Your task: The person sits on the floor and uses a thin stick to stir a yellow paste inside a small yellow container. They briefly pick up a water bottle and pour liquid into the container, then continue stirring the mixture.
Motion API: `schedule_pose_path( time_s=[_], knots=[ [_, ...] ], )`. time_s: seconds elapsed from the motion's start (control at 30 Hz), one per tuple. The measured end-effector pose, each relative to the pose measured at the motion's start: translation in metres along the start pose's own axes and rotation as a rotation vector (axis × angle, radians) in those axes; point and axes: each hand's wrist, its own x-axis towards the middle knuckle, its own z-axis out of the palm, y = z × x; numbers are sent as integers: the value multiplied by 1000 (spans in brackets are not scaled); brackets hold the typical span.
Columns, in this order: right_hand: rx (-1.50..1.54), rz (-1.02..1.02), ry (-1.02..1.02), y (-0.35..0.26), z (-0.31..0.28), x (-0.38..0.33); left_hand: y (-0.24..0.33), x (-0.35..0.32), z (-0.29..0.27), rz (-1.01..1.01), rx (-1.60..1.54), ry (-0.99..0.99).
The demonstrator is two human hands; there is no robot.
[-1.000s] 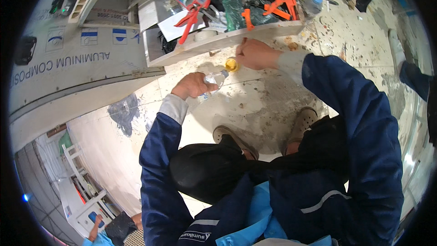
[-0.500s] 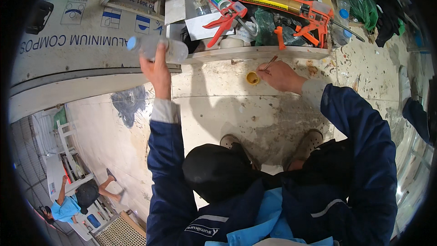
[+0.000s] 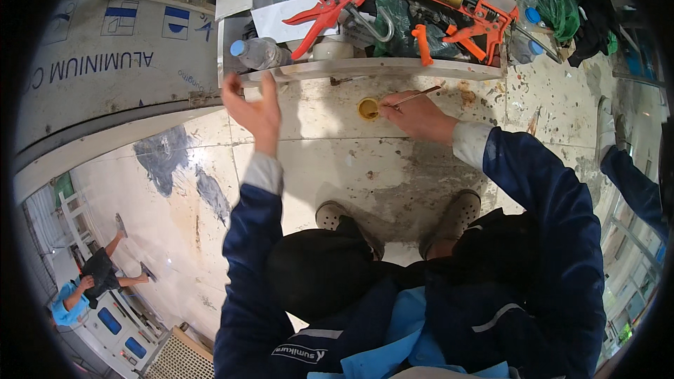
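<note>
My left hand is open and empty, fingers apart, just in front of the drawer-like tray. Beyond its fingertips, a clear plastic bottle with a blue cap lies in the tray's left end. My right hand is closed on a thin stick, which slants up to the right; its working end is hidden by the fingers. Right at those fingertips is a small yellow cup with something yellowish inside. Whether the fingers also grip the cup, I cannot tell.
The tray holds a red caulking gun, an orange caulking gun and green plastic bags. Bottles stand right of it. A printed panel lies at the left. Another person is at the far lower left. My shoes are below.
My left hand has let go of the bottle, which now lies in the tray. The right hand still holds the stick beside the yellow cup. The whole view has shifted slightly.
</note>
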Motion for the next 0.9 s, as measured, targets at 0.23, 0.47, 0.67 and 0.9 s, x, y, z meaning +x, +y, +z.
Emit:
schedule_pose_path(
  time_s=[0.23,0.47,0.67,0.9],
  knots=[
    [16,11,-15,4,6,10,32,-135,26,72,7,-837],
    [43,17,38,4,11,0,43,-128,50,69,71,-1003],
    [84,-1,94,-40,-23,-16,74,-105,20,104,-169,-870],
    [215,-415,227,-138,-98,-44,138,0,-13,424,-195,-533]
  ],
)
